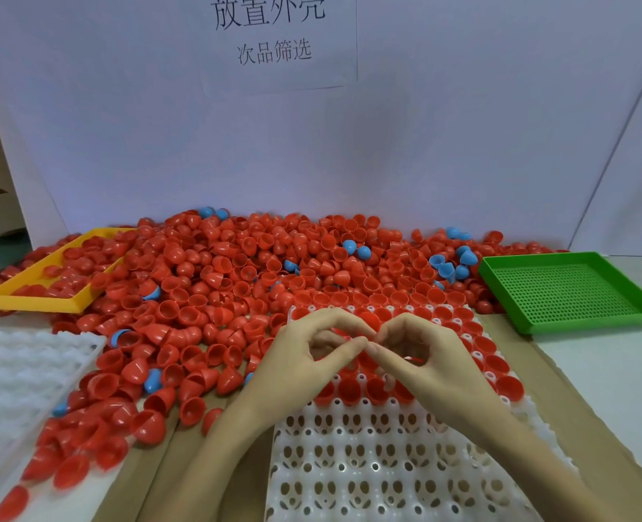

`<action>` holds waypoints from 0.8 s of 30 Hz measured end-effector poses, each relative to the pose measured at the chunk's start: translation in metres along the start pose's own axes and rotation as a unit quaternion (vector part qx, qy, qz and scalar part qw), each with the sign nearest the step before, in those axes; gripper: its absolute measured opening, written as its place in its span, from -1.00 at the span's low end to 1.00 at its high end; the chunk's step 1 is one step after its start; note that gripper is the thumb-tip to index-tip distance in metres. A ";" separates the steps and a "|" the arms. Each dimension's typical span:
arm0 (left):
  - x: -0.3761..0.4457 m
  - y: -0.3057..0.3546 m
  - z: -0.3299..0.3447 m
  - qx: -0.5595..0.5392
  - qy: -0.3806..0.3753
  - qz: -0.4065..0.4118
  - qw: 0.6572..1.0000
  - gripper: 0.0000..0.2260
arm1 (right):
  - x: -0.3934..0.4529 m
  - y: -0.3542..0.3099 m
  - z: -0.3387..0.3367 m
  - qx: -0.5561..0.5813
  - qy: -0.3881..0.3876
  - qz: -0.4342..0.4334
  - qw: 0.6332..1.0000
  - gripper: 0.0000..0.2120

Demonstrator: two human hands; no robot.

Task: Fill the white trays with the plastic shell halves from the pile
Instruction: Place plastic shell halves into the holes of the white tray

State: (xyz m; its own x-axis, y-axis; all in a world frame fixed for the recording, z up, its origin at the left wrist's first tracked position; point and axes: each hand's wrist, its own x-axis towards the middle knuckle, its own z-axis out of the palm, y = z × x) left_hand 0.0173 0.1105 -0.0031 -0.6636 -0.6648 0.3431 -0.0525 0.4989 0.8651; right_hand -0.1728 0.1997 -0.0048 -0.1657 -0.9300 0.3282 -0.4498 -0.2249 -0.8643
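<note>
A pale wall-like white backboard (387, 145) with a paper sheet of printed black characters (270, 32) stands at the far edge of the desk (613, 371), whose near part is covered with brown cardboard (150, 465). Against the board lies a wide pile of red plastic shell halves (236, 273), with a few blue plastic shell halves (451, 263) mixed in. At far left a yellow plastic tray (33, 292) holds more red halves; at far right sits a green perforated plastic tray (571, 292). A white moulded tray with rows of round cups (368, 465) lies near centre, its far rows filled with red halves set open side up, its near rows bare. A second white moulded tray (22, 378) lies at near left, partly under spilled red halves.

Both hands meet above the filled rows of the centre tray. The left hand (304, 356) and right hand (425, 356) have curled fingers, forefinger tips touching. Slivers of red show between the fingers of each grip, but whether either holds a shell half I cannot tell.
</note>
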 end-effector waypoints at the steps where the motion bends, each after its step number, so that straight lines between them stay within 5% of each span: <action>1: 0.000 -0.001 0.002 -0.011 0.006 -0.001 1.000 -0.87 | 0.000 0.000 0.000 0.012 0.008 0.000 1.000 -0.84; 6: 0.001 -0.001 -0.002 -0.033 0.014 -0.004 0.999 -0.82 | -0.003 0.002 0.006 -0.060 0.019 -0.060 0.996 -0.64; 8: 0.002 -0.005 -0.009 0.000 0.078 -0.014 0.997 -0.78 | -0.002 0.005 0.006 -0.067 0.036 -0.063 0.995 -0.61; 12: 0.000 -0.022 -0.029 0.263 0.240 -0.060 0.932 -0.84 | 0.003 0.010 0.005 -0.099 0.068 -0.079 0.990 -0.53; 16: -0.003 -0.033 -0.033 0.385 0.195 -0.131 0.893 -0.76 | 0.011 0.013 0.008 -0.136 0.072 -0.089 0.984 -0.57; 24: 0.001 -0.032 -0.032 0.261 0.173 -0.170 0.934 -0.69 | 0.025 0.017 0.014 -0.193 0.073 -0.107 0.973 -0.74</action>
State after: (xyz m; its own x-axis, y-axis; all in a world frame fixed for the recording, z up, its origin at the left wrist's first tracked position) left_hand 0.0420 0.0759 -0.0182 -0.2661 -0.9291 0.2570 -0.6337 0.3695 0.6797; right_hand -0.1727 0.1684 -0.0163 -0.1419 -0.8165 0.5597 -0.7786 -0.2570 -0.5724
